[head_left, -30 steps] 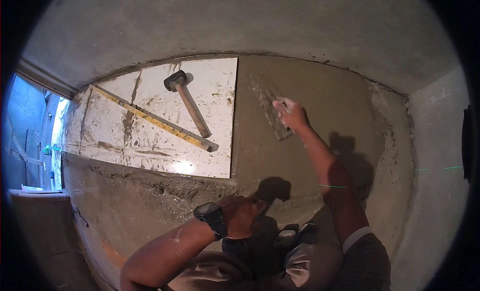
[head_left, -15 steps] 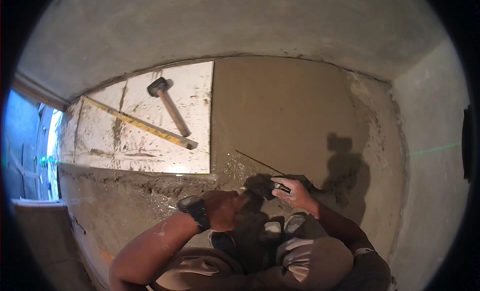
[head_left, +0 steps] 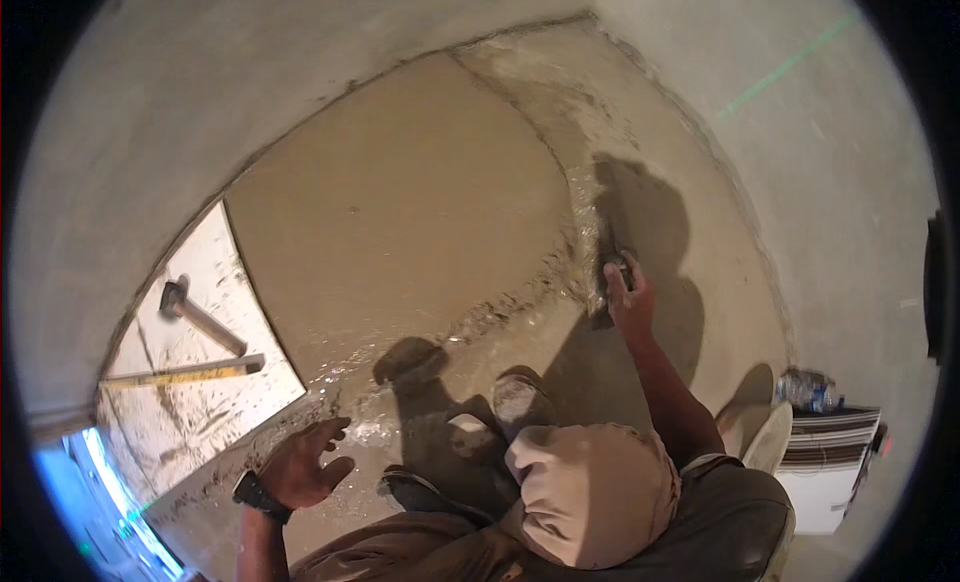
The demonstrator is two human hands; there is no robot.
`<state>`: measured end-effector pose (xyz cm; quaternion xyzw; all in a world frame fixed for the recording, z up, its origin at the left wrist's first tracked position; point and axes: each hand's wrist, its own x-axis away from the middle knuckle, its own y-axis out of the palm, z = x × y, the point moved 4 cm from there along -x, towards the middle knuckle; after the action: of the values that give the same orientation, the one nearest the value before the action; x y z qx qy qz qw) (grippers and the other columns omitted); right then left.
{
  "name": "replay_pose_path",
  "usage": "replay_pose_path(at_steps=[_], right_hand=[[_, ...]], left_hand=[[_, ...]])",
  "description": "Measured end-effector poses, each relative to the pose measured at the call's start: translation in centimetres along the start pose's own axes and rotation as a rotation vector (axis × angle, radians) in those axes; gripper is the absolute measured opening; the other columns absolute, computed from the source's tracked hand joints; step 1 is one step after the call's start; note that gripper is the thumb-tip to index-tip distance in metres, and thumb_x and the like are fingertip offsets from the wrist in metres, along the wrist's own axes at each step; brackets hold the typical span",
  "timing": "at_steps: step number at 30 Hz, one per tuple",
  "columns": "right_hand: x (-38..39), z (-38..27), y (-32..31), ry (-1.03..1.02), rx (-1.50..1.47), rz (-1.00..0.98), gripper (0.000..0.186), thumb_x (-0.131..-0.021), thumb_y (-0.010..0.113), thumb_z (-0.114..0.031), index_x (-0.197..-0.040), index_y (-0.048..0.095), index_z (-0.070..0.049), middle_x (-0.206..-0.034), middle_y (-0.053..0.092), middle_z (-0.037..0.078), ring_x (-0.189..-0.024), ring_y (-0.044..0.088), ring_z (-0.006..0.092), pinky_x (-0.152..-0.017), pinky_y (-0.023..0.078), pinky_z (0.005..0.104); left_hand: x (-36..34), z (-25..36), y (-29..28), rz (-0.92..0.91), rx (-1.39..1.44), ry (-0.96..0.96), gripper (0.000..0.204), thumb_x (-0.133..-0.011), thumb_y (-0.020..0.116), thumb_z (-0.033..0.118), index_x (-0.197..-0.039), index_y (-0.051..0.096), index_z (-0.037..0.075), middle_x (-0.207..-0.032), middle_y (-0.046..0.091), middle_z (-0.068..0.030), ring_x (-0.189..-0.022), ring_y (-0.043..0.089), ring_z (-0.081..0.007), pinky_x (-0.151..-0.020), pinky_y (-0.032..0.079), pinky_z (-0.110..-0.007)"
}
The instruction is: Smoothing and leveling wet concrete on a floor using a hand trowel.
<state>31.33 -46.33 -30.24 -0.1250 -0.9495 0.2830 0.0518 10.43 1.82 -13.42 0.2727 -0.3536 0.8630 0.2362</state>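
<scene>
My right hand (head_left: 630, 302) grips the handle of a trowel (head_left: 603, 318) resting in wet grey mortar along the right edge of a smoothed mortar bed (head_left: 390, 182). My left hand (head_left: 310, 460), with a dark watch at the wrist, has its fingers apart and empty above the floor near the front edge of the mud-spattered white tiles (head_left: 175, 422). On those tiles lie a mallet (head_left: 208, 327) with black head and wooden handle, and a yellow level (head_left: 200, 372). The trowel's blade is partly hidden by my hand and shadow.
Bare plastered walls (head_left: 800, 162) curve round the bed, a green laser line on the right one. At lower right are plastic bottles (head_left: 810, 392) and striped cloth (head_left: 830, 432). A bright doorway (head_left: 90, 492) is at lower left. My knees and shoes fill the lower middle.
The view has turned rightward, so tiles, mallet and level sit lower left. My right hand moved the trowel from near my body out along the bed's right edge. My left hand's fingers have spread.
</scene>
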Motion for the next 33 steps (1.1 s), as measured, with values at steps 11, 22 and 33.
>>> replay_pose_path(at_steps=[11,22,33], right_hand=[[7.0,8.6,-6.8,0.208,0.122,-0.137,0.06,-0.094,0.07,-0.044,-0.133,0.061,0.001,-0.098,0.073,0.018,-0.087,0.069,0.0239,-0.081,0.053,0.0367],[13.4,5.3,-2.5,0.165,0.077,-0.496,0.057,-0.093,0.073,-0.042,-0.134,0.063,-0.003,-0.119,0.071,0.021,-0.109,0.069,0.0302,-0.094,0.052,0.0392],[12.4,2.6,-4.1,0.028,-0.016,-0.506,0.055,-0.095,0.07,-0.038,-0.132,0.062,0.003,-0.121,0.069,0.025,-0.111,0.068,0.0327,-0.097,0.051,0.042]], left_hand=[[-2.7,0.0,-0.1,0.033,-0.104,-0.013,0.058,-0.086,0.073,0.02,-0.138,0.054,0.002,-0.117,0.068,-0.0208,-0.104,0.067,-0.0331,-0.092,0.054,-0.043],[-4.5,2.4,-0.5,-0.029,-0.172,-0.107,0.059,-0.087,0.074,0.015,-0.14,0.051,0.0,-0.123,0.066,-0.0185,-0.107,0.066,-0.0313,-0.093,0.054,-0.041],[-3.2,0.7,0.0,-0.007,-0.144,-0.132,0.058,-0.089,0.071,0.024,-0.141,0.052,0.004,-0.124,0.067,-0.0188,-0.107,0.067,-0.0319,-0.094,0.054,-0.044]])
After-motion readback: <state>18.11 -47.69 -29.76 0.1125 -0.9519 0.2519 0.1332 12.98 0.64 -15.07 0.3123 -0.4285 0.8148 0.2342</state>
